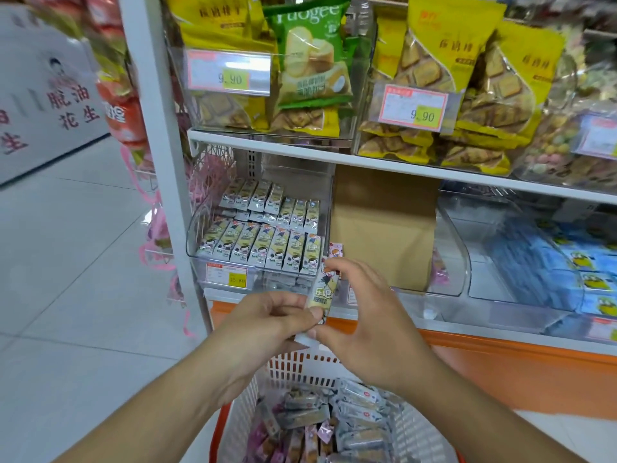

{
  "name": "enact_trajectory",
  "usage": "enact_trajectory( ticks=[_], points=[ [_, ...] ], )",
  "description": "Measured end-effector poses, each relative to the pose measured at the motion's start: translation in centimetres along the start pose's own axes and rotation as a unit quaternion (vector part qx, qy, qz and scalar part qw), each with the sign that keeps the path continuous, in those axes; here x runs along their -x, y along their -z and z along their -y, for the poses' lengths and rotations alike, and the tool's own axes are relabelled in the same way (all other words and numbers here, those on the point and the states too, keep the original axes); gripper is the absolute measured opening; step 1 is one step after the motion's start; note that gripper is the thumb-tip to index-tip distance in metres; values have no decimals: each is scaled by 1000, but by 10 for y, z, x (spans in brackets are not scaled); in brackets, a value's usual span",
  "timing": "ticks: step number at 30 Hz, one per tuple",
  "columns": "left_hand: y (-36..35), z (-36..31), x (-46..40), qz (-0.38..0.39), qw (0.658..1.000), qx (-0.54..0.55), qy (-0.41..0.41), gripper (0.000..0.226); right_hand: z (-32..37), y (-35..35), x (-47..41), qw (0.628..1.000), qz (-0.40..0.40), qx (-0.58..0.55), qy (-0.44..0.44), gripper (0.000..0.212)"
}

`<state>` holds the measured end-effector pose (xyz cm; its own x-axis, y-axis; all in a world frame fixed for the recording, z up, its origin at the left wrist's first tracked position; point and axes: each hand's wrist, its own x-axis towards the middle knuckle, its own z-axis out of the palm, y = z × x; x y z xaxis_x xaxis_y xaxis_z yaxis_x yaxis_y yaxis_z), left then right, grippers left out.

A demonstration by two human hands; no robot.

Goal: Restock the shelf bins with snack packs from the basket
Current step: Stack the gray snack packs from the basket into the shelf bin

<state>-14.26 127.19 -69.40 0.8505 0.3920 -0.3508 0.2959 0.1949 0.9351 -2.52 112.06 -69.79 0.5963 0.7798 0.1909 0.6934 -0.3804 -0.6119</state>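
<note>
Just below the middle of the frame, a slim cream snack pack (323, 292) with a cartoon figure is held upright between both hands, in front of the lower shelf edge. Coming in from the lower left, the left hand (267, 324) has its fingers curled, its grip pinched together on the pack's lower end. Reaching in from the lower right, the right hand (364, 315) arches over the pack, with its thumb at the bottom and its fingertips at the top, so its grip too is clamped on the pack. Both forearms rise bare from the bottom corners and meet at the pack. Directly behind and slightly left stands a clear shelf bin (197, 235), filled with rows of matching packs set upright, with a price tag (227, 277) on its front. Right of that bin sits a brown cardboard box (384, 225), and further right another clear bin (454, 248) beside blue packs (594, 262). Under the hands, at the bottom centre, a white basket (293, 365) holds a loose heap of grey and pink snack packs (354, 419). Across the upper frame, yellow bags (430, 55) and a green bag (310, 51) fill the top shelf bins.
</note>
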Motion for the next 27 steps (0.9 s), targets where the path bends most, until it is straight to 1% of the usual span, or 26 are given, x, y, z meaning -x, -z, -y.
enact_trajectory(
  ticks=[2,3,4,5,6,7,8,9,10,12,13,15,16,18,19,20,22,25,27],
  points=[
    [7,-6,-5,0,1000,0,-12,27,2,2,-11,1000,5,-2,-5,82],
    [13,-9,-9,-12,999,-36,-32,23,3,4,-20,1000,6,4,-5,83],
    [21,-13,-13,-39,991,-108,-65,22,5,7,-30,1000,1,11,-5,84],
    [34,-14,-19,-77,970,-207,-106,24,7,11,-43,1000,-5,19,-6,83],
    [48,-16,-23,-113,930,-319,-141,32,9,14,-59,1000,-10,28,-8,82],
    [61,-17,-28,-134,884,-415,-169,45,10,17,-76,999,-12,38,-10,81],
    [76,-15,-34,-141,847,-481,-178,61,11,19,-94,999,-9,46,-13,81],
    [88,-12,-39,-138,823,-527,-159,74,10,20,-114,998,-2,53,-15,81],
    [99,-8,-44,-131,806,-564,-121,83,10,21,-134,998,8,63,-17,81],
    [112,0,-48,-106,783,-611,-41,95,8,17,-174,994,35,100,-28,79],
    [115,4,-49,-92,778,-621,-24,98,7,15,-193,990,52,123,-38,74],
    [120,10,-50,-80,773,-629,-23,100,2,7,-224,979,97,168,-58,57],
    [122,12,-52,-80,773,-629,-29,102,-2,2,-237,973,117,187,-64,56],
    [124,14,-53,-81,776,-625,-34,103,-9,-5,-258,968,136,202,-63,80],
    [124,13,-53,-83,777,-623,-36,103,-12,-8,-266,966,138,207,-62,89],
    [124,14,-53,-85,776,-623,-38,103,-15,-10,-272,966,139,211,-61,93],
    [122,13,-53,-91,774,-626,-39,102,-20,-16,-283,962,149,220,-62,93],
    [119,12,-52,-95,774,-625,-35,94,-22,-20,-292,955,167,238,-58,91],
    [118,11,-52,-92,773,-626,-31,98,-21,-20,-295,950,181,248,-50,90]
  ],
)
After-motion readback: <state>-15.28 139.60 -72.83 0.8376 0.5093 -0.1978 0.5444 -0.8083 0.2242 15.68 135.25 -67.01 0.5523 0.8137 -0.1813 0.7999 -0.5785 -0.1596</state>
